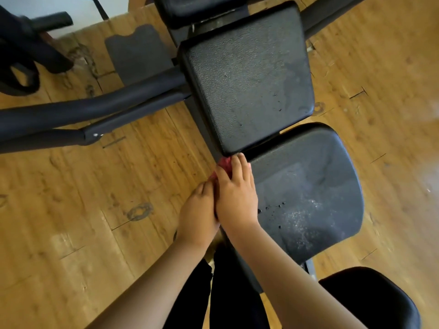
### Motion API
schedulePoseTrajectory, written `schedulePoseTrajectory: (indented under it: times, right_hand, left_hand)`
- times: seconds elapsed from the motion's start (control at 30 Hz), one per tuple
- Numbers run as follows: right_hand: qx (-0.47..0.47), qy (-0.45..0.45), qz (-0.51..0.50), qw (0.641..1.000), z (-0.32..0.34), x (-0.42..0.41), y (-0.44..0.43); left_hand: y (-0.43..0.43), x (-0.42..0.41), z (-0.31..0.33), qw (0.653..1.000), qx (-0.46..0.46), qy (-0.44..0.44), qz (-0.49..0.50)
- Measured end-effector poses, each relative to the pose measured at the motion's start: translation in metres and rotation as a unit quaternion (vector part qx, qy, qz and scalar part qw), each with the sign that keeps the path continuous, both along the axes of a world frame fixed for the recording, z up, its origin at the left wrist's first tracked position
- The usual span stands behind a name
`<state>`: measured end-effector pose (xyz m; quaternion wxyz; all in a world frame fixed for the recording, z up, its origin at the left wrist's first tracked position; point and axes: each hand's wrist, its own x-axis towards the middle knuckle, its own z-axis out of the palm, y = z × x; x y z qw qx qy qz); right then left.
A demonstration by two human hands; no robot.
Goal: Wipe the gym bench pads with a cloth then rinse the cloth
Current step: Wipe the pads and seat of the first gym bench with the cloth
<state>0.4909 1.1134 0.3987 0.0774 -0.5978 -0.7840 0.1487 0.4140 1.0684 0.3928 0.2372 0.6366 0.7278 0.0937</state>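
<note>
Single head-worn wide-angle view, looking steeply down, close above bench pads [249,79], wooden floor [71,198] around

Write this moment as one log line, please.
step: wiping | red cloth: under right hand, left edge of seat pad | left hand: against right hand | back pad: droplets
</note>
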Motion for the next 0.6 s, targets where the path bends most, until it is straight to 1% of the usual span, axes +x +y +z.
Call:
schedulePoseTrajectory:
  times: [0.07,0.13,0.17,0.2,0.3,0.37,0.4,0.43,0.47,0.53,0.6]
  right_hand:
    - [0.011,-0.004,0.024,1.000,-0.003,-0.002,-0.011]
    - [0.024,0.010,0.041,0.999,-0.004,0.001,-0.021]
    - [0.026,0.020,0.048,0.998,-0.005,0.003,-0.028]
    - [0.025,0.029,0.052,0.998,-0.005,0.006,-0.034]
    - [0.003,0.062,0.036,0.997,-0.004,0.013,-0.055]
    - [-0.015,0.105,-0.018,0.994,-0.003,0.014,-0.069]
    - [-0.038,0.128,-0.061,0.989,0.000,0.013,-0.076]
    - [-0.074,0.161,-0.113,0.978,0.004,0.009,-0.082]
    - [-0.118,0.207,-0.169,0.956,0.008,0.004,-0.086]
    - [-0.214,0.302,-0.274,0.888,0.014,-0.006,-0.091]
    - [-0.261,0.375,-0.355,0.815,0.015,-0.015,-0.090]
  left_hand:
    - [-0.012,-0.003,-0.008,0.993,-0.025,-0.105,0.046]
    - [-0.020,-0.005,-0.009,0.972,-0.048,-0.210,0.099]
    - [-0.023,-0.007,-0.009,0.967,-0.050,-0.223,0.109]
    - [-0.026,-0.008,-0.006,0.956,-0.056,-0.255,0.135]
    - [-0.033,-0.016,-0.003,0.953,-0.064,-0.270,0.124]
    - [-0.039,-0.024,-0.003,0.954,-0.055,-0.271,0.116]
    - [-0.041,-0.029,-0.003,0.945,-0.057,-0.297,0.126]
    - [-0.043,-0.033,-0.005,0.940,-0.057,-0.310,0.131]
    - [-0.044,-0.037,-0.005,0.934,-0.054,-0.323,0.144]
    - [-0.044,-0.046,-0.002,0.915,-0.075,-0.356,0.173]
    - [-0.037,-0.054,0.003,0.899,-0.098,-0.382,0.192]
